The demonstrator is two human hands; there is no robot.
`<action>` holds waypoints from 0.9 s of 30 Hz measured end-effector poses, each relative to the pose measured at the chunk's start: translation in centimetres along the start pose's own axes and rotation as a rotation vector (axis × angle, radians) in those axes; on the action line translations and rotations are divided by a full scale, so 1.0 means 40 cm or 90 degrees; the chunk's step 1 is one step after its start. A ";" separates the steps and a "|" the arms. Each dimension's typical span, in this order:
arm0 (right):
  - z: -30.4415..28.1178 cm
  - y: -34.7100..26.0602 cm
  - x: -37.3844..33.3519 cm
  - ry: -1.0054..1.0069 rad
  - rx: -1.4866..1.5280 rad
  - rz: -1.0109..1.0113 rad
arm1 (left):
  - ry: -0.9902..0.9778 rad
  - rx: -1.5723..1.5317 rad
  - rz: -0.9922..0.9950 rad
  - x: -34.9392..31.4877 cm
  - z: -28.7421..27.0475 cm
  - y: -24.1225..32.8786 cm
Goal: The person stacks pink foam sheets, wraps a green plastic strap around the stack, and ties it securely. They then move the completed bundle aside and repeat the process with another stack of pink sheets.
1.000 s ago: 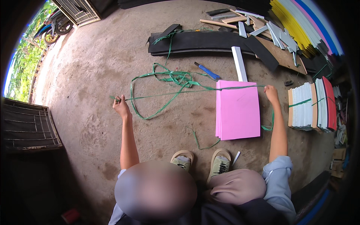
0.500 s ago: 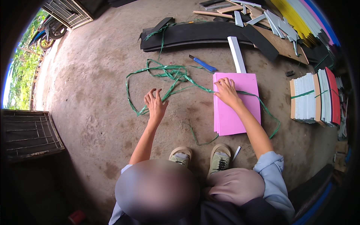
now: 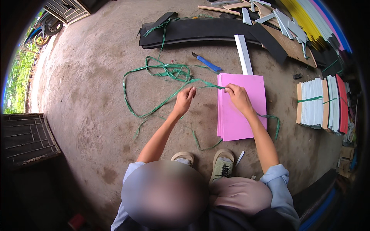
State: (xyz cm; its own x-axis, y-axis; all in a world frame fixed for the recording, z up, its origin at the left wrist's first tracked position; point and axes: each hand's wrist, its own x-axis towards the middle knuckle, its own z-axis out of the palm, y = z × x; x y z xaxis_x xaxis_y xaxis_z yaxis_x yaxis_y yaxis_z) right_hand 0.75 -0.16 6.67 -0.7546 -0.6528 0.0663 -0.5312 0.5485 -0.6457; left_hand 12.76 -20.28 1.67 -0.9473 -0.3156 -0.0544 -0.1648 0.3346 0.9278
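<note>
A stack of pink foam-like sheets (image 3: 243,123) lies on the concrete floor in front of me, right of centre. Over its upper left edge my right hand (image 3: 239,97) pinches a green plastic twine (image 3: 210,84). My left hand (image 3: 185,101), left of the stack, is closed with the twine at its fingertips, a short stretch running between both hands. The twine lies in loose loops beyond my left hand, and a tail comes out at the stack's right side. Under my right forearm part of the stack is hidden.
A blue-handled utility knife (image 3: 208,62) and a white bar (image 3: 243,54) lie beyond the stack. Farther off are long black foam strips (image 3: 200,32) and scattered offcuts (image 3: 285,25). At right stands a tied bundle of sheets (image 3: 311,102). My shoes (image 3: 222,165) are near the stack.
My left hand has moved right and gone from spread fingers to closed on the twine. The right hand's fingers have pinched it, and its right-hand tail has drawn in toward the stack.
</note>
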 end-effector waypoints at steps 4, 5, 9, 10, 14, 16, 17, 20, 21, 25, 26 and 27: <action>-0.107 0.134 0.006 0.113 -0.101 0.143 | 0.287 -0.251 -0.144 0.000 -0.153 -0.101; -0.115 0.144 0.003 0.116 -0.109 0.154 | 0.303 -0.214 -0.131 -0.001 -0.176 -0.097; -0.124 0.144 0.003 0.109 -0.124 0.183 | 0.325 -0.152 -0.150 -0.002 -0.191 -0.098; -0.115 0.152 0.003 0.095 -0.121 0.186 | 0.333 -0.101 -0.142 0.000 -0.197 -0.104; -0.110 0.086 -0.020 0.032 0.069 0.161 | -0.022 0.256 -0.152 -0.051 -0.186 -0.120; -0.125 0.020 -0.023 -0.027 0.117 0.191 | 0.075 0.414 -0.098 -0.082 -0.152 -0.115; -0.134 -0.003 -0.027 -0.053 0.138 0.207 | 0.123 0.489 -0.067 -0.084 -0.129 -0.104; -0.150 -0.006 -0.047 -0.032 0.192 0.165 | 0.161 0.268 0.062 -0.056 -0.081 0.024; -0.157 -0.018 -0.048 -0.033 0.211 0.165 | 0.181 0.174 0.098 -0.047 -0.077 0.074; -0.166 -0.061 -0.060 -0.072 0.294 0.138 | -0.134 -0.439 -0.235 -0.009 -0.062 0.156; -0.170 -0.061 -0.068 -0.086 0.312 0.129 | -0.130 -0.530 -0.254 -0.009 -0.040 0.172; -0.172 -0.062 -0.078 -0.099 0.280 0.107 | -0.126 -0.620 -0.274 -0.013 -0.017 0.188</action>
State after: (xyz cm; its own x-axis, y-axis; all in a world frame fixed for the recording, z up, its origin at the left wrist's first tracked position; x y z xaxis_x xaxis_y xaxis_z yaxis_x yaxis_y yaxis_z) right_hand 1.75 4.11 13.30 -0.7316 -0.6629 -0.1594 -0.1688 0.4026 -0.8997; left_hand 12.22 -18.20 8.94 -0.9040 -0.0602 -0.4232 -0.2876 -0.6469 0.7062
